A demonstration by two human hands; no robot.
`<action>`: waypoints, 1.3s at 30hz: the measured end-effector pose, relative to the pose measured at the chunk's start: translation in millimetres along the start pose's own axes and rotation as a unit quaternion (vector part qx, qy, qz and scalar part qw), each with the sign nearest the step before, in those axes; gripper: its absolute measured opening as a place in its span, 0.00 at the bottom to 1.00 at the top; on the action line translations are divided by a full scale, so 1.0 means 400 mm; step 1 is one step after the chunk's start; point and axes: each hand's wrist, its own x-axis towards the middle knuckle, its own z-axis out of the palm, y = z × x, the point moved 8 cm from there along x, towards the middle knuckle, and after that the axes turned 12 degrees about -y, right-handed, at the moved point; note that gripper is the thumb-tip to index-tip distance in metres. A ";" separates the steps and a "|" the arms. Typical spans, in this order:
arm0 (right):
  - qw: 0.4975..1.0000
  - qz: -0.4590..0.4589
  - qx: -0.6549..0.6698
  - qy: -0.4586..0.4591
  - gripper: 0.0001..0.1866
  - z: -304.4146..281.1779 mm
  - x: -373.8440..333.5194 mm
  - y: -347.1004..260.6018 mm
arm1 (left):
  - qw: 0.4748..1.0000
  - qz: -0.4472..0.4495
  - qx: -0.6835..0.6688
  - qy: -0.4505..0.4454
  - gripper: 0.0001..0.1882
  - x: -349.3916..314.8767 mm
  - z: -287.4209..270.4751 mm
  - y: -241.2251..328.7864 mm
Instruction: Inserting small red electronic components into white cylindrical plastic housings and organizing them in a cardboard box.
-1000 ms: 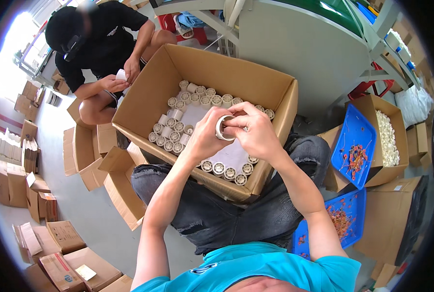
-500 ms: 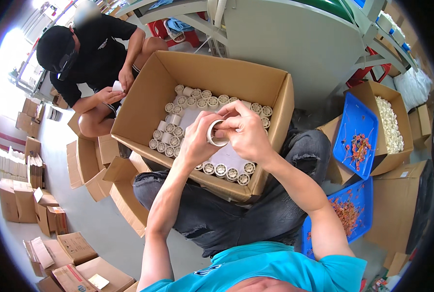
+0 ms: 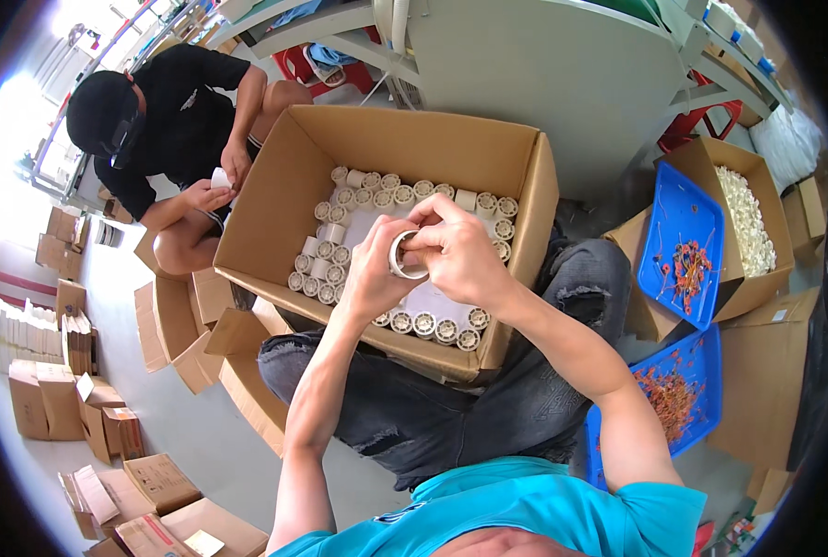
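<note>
My left hand (image 3: 374,277) is wrapped round a hollow white plastic cylinder (image 3: 408,272) with its round opening tilted up. At that opening, the pinched fingers of my right hand (image 3: 463,255) reach inside the rim; whatever they grip in there is hidden. Both hands are over a large open cardboard box (image 3: 432,130) in front of my crossed legs. Inside it, several similar white cylinders (image 3: 423,324) line the edges, many showing slotted inner ends. A pale flat sheet (image 3: 430,299) lies beneath them.
At the left a seated person (image 3: 182,139) handles a white cylinder (image 3: 220,177). To my right are two blue trays (image 3: 660,269) with red-orange wired parts and a carton of small white pieces (image 3: 746,223). Empty cartons (image 3: 168,325) stand left; a grey machine panel (image 3: 544,84) rises behind.
My right fingers sit slightly deeper in the cylinder's opening, while my left hand keeps its hold. The whole view has shifted a little.
</note>
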 end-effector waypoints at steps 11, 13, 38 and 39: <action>0.990 -0.031 -0.056 0.127 0.22 -0.272 -0.110 -0.112 | 1.000 0.021 -0.004 -0.003 0.33 0.209 -0.050 0.008; 0.968 0.022 -0.079 0.237 0.16 -0.380 -0.280 -0.079 | 0.983 0.111 0.145 0.006 0.32 0.352 -0.077 0.061; 0.590 0.768 -0.032 0.247 0.19 0.022 -1.808 0.770 | 0.898 0.176 0.318 0.247 0.40 1.046 -0.072 -0.086; 0.613 0.754 -0.029 0.234 0.17 0.016 -1.790 0.777 | 0.893 0.233 0.306 0.236 0.37 0.990 -0.034 -0.015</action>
